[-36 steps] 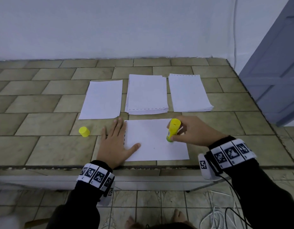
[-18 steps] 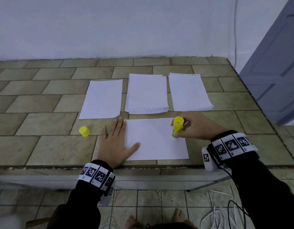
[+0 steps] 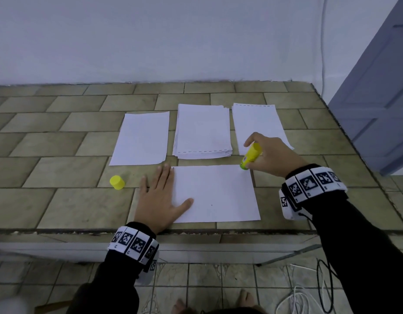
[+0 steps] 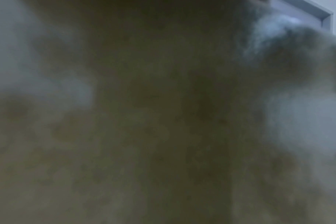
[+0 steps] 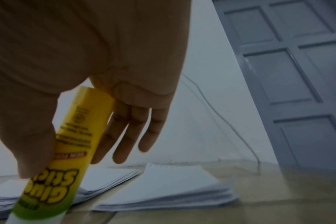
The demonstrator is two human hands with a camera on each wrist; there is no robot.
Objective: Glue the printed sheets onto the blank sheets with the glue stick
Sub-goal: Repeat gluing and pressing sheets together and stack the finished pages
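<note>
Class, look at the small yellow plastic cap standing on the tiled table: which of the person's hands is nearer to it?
Left. The left hand lies flat just right of the yellow plastic cap; the right hand, holding the yellow glue stick, is beyond the sheet.

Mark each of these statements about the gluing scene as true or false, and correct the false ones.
1. The right hand holds the glue stick. True.
2. The glue stick's tip is at the near left corner of the sheet in front. False: it is at the far right corner.
3. The left hand lies flat on the left edge of that sheet. True.
4. The yellow cap is on the glue stick. False: it stands on the tiled table, left of the left hand.
5. Only one pile of paper lies behind the sheet. False: three lie side by side.
</note>
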